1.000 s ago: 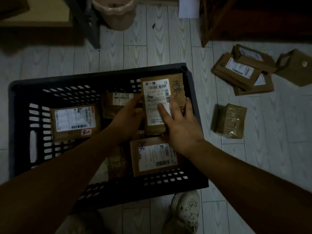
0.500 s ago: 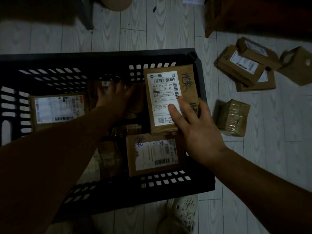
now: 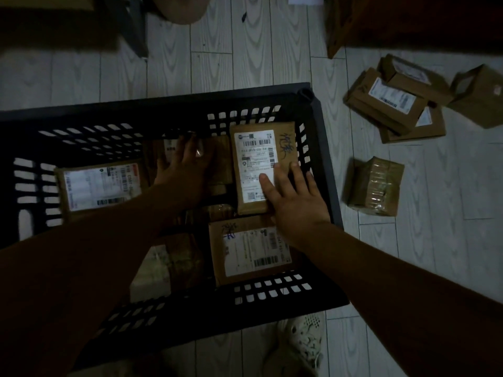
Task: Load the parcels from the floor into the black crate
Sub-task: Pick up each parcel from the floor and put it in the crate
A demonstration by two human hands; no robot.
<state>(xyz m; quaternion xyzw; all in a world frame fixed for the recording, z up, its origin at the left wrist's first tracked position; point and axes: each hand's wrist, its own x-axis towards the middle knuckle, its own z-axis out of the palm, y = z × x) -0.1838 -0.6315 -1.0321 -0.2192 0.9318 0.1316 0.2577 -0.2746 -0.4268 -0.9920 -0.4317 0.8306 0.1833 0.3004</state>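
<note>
right hand (image 3: 296,202) flat on parcel (image 3: 260,159), label code ending "00-59", black crate (image 3: 317,118)

Parcels (image 3: 262,167) in crate (image 3: 325,170)

Dim, murky, slightly blurred wide-angle view

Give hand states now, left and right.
Left hand: open, flat on the back parcel.
Right hand: open, fingers on the labelled parcel.
</note>
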